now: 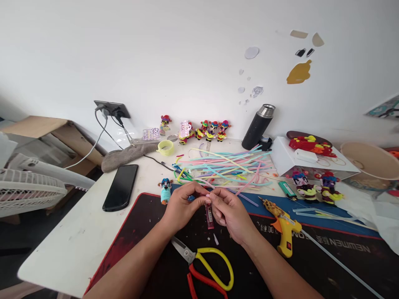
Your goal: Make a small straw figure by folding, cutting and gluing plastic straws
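My left hand (187, 204) and my right hand (230, 212) meet above the dark mat, fingertips pinched together. Between them is something tiny that I cannot make out. A small reddish, clear-sided case (210, 216) lies on the mat just below the fingertips, with a white pointed scrap (216, 239) near it. Scissors (199, 259) with one yellow and one red handle lie open between my forearms. A small blue-wrapped figure (165, 191) stands left of my left hand. A yellow glue gun (286, 232) with a long glue stick lies to the right.
Many pastel fuzzy stems (224, 164) lie behind my hands. A black phone (121, 187) is on the left; a black flask (259, 126) leans by the wall. Several colourful figures (213, 131) stand at the back, others beside a white box (314, 160). A fan (31, 189) is at far left.
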A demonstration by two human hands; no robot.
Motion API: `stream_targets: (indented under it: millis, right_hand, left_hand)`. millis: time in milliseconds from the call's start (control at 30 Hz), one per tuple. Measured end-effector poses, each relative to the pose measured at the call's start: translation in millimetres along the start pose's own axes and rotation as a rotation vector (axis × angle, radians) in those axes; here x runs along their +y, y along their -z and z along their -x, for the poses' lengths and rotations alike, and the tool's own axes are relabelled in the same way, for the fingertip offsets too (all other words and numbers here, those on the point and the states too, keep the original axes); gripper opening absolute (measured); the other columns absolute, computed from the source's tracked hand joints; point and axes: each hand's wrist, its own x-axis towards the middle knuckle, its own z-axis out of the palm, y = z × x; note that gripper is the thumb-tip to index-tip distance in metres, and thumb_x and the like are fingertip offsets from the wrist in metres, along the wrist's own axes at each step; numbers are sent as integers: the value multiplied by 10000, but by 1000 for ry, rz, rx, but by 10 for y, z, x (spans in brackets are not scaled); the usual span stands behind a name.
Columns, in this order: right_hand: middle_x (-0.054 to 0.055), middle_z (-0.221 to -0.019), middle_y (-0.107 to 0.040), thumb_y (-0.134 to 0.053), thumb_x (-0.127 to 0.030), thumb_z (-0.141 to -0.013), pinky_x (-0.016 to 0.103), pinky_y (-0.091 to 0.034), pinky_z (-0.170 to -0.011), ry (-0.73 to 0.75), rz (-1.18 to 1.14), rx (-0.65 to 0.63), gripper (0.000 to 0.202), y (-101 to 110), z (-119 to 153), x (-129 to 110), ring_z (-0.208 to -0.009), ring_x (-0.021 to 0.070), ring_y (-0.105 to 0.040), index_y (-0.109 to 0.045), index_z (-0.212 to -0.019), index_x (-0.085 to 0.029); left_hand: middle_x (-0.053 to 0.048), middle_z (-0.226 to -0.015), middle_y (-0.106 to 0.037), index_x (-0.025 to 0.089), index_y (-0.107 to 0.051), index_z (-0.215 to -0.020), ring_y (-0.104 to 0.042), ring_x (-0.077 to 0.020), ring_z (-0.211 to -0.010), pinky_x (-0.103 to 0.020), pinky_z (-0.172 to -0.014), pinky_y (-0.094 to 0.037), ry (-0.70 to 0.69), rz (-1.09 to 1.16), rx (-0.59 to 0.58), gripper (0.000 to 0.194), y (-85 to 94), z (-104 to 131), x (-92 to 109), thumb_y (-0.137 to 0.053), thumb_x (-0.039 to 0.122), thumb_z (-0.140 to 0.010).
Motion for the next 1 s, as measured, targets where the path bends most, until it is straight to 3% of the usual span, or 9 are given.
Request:
stream_targets:
  millis: [167, 367, 700, 867, 1000]
  right_hand:
    - [-113, -474, -396, -798, -526, -839, 164, -179, -380, 7, -6, 7, 395, 13, 11, -30, -398, 41, -248, -590, -832, -191]
    - [-116, -461, -373, -799, -530, -832, 165, -174, -372, 16, -7, 2, 405, 20, 0, 3, -401, 44, -229, -586, -794, -187]
    - [-125, -464, -365, -776, -528, -864, 167, -179, -382, 10, -41, -12, 405, 6, -7, 42, -397, 41, -219, -548, -804, -199]
    - [-126, -472, -378, -791, -516, -858, 165, -166, -378, -47, -102, -10, 405, 4, 5, 4, -386, 38, -219, -535, -822, -204]
    - [-121, -472, -395, -798, -524, -851, 166, -156, -379, -91, -158, -46, 414, 2, 28, -32, -375, 36, -234, -543, -825, -200]
  left_hand:
    - [-55, -855, -780, 196, -796, -914, -690, -189, -788, -295, -761, -524, 69, 72, -51, 182, 12, -4, 17, -769, 376, -901]
    - [-38, -791, -746, 177, -735, -810, -667, -176, -736, -276, -707, -519, 176, 169, -19, 215, -33, 16, 0, -808, 376, -846]
    - [-37, -751, -731, 174, -724, -767, -656, -170, -716, -270, -694, -514, 181, 136, 24, 169, -70, 50, 16, -806, 305, -837]
    - [-34, -746, -731, 166, -752, -824, -637, -158, -652, -260, -604, -523, 351, 292, 11, 292, -96, 29, 2, -852, 438, -790]
    - [-56, -763, -747, 157, -798, -945, -657, -170, -660, -272, -605, -543, 393, 424, -65, 367, -66, 15, 5, -825, 498, -814]
